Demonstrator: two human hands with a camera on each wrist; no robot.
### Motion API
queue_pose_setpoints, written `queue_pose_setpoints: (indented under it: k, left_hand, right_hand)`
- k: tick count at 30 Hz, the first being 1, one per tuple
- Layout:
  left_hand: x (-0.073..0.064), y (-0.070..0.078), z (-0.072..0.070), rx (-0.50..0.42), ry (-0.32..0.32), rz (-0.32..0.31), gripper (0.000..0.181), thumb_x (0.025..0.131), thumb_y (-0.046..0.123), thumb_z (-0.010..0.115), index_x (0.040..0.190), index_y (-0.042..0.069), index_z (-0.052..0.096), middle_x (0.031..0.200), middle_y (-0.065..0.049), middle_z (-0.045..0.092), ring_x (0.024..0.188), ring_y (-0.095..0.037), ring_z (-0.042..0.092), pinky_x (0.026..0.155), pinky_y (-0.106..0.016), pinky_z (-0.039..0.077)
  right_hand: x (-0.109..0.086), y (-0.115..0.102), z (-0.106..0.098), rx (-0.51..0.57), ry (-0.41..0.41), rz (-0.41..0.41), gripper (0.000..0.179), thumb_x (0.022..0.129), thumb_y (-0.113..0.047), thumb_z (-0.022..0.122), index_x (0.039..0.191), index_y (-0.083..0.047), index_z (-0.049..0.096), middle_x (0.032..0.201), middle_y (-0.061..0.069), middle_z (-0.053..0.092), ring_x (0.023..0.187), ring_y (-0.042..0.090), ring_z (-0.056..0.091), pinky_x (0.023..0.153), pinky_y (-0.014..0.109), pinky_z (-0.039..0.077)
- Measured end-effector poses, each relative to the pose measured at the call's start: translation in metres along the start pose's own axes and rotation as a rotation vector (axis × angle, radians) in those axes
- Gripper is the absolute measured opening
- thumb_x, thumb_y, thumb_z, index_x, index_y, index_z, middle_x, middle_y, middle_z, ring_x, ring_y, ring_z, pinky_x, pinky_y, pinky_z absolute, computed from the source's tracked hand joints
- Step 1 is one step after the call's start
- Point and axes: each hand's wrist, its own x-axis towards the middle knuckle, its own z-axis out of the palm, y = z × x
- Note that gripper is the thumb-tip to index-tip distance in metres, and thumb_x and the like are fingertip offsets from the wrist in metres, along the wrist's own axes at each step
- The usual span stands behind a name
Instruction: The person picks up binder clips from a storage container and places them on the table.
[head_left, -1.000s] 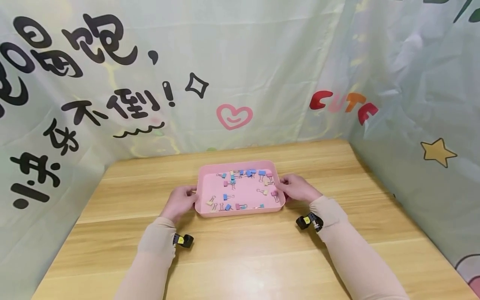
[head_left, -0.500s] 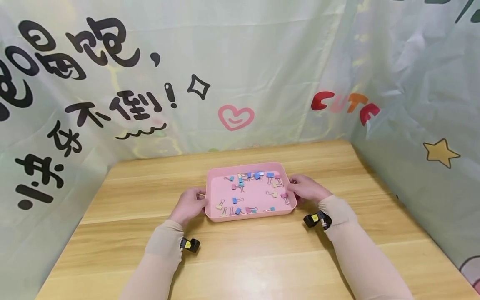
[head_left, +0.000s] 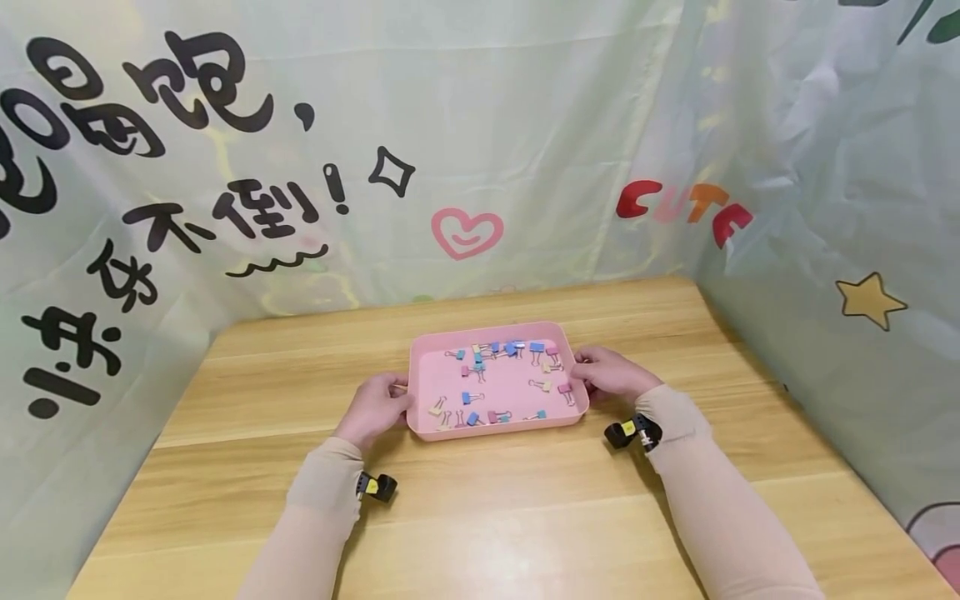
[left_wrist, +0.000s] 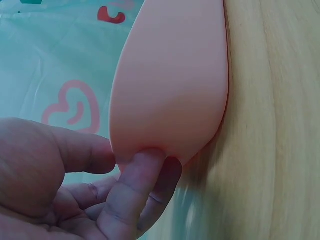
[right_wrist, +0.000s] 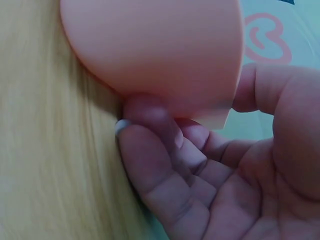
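A shallow pink tray [head_left: 498, 432] with rounded corners lies toward the back of the table in the head view. Small binder clips [head_left: 512, 349] in blue, teal, pink and yellow are scattered inside it, bunched mostly along the far side and near edge. My left hand [head_left: 372, 408] grips the tray's left end, and the left wrist view has its thumb at the rim and fingertips [left_wrist: 150, 160] low against the wall. At the opposite end my right hand [head_left: 615, 373] holds on likewise, thumb at the rim, curled fingers [right_wrist: 150, 150] beneath the wall's lower edge.
The light wood table [head_left: 480, 517] spreads around the tray. A pale printed curtain [head_left: 525, 125] rises behind it and along both sides. Small black cameras sit on both wrists, the left camera [head_left: 382, 487] and the right camera [head_left: 621, 434] hanging over the table.
Over the first half second the tray has slid a little to the right with both hands on it. Since then it has stayed almost in place, while the head view has shifted slightly.
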Motion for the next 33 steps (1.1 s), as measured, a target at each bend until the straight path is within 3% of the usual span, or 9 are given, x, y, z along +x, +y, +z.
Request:
queue_pose_setpoints:
  k: [6, 13, 16, 24, 28, 33]
  left_hand:
    - [0.0, 0.0, -0.006, 0.013, -0.014, 0.0, 0.041, 0.091, 0.003, 0.059, 0.131, -0.006, 0.051, 0.102, -0.019, 0.062, 0.083, -0.024, 0.064, 0.069, -0.032, 0.057]
    - [-0.002, 0.015, -0.017, 0.252, 0.097, 0.147, 0.037, 0.093, 0.021, 0.061, 0.124, 0.001, 0.06, 0.097, -0.01, 0.064, 0.08, -0.02, 0.06, 0.072, -0.032, 0.051]
    - [-0.001, 0.024, -0.016, 0.304, 0.123, 0.196, 0.037, 0.093, 0.023, 0.062, 0.123, 0.001, 0.061, 0.098, -0.009, 0.065, 0.086, -0.021, 0.059, 0.076, -0.034, 0.05]
    - [0.009, 0.067, 0.002, 0.386, 0.07, 0.302, 0.034, 0.092, 0.023, 0.063, 0.12, 0.004, 0.063, 0.098, -0.006, 0.066, 0.089, -0.021, 0.06, 0.081, -0.035, 0.051]
    - [0.015, 0.089, 0.017, 0.41, 0.033, 0.351, 0.031, 0.093, 0.022, 0.063, 0.118, 0.004, 0.064, 0.096, -0.004, 0.066, 0.088, -0.018, 0.061, 0.08, -0.032, 0.052]
    - [0.024, 0.109, 0.04, 0.439, -0.059, 0.394, 0.029, 0.094, 0.022, 0.061, 0.119, 0.006, 0.065, 0.096, -0.001, 0.066, 0.085, -0.014, 0.061, 0.078, -0.03, 0.052]
  right_hand:
    - [0.001, 0.0, -0.001, 0.026, -0.05, -0.033, 0.026, 0.094, -0.015, 0.052, 0.109, 0.007, 0.052, 0.087, 0.012, 0.058, 0.076, 0.02, 0.057, 0.065, 0.033, 0.052]
    - [0.004, 0.005, -0.005, 0.061, -0.06, -0.029, 0.027, 0.095, -0.015, 0.053, 0.11, 0.007, 0.051, 0.09, 0.014, 0.06, 0.078, 0.021, 0.06, 0.067, 0.034, 0.054]
    - [0.001, 0.005, -0.005, 0.077, -0.065, -0.028, 0.028, 0.094, -0.014, 0.052, 0.111, 0.008, 0.051, 0.09, 0.015, 0.061, 0.078, 0.021, 0.061, 0.067, 0.034, 0.054]
    - [-0.001, 0.004, -0.005, 0.089, -0.059, -0.014, 0.027, 0.094, -0.013, 0.052, 0.111, 0.008, 0.051, 0.087, 0.013, 0.061, 0.075, 0.02, 0.06, 0.064, 0.032, 0.052]
    - [0.0, 0.006, -0.006, 0.084, -0.065, -0.011, 0.027, 0.094, -0.015, 0.054, 0.11, 0.007, 0.051, 0.088, 0.012, 0.062, 0.076, 0.02, 0.059, 0.064, 0.032, 0.052]
    - [0.002, 0.008, -0.008, 0.094, -0.076, -0.002, 0.028, 0.095, -0.019, 0.057, 0.109, 0.005, 0.052, 0.092, 0.013, 0.064, 0.079, 0.021, 0.061, 0.067, 0.033, 0.053]
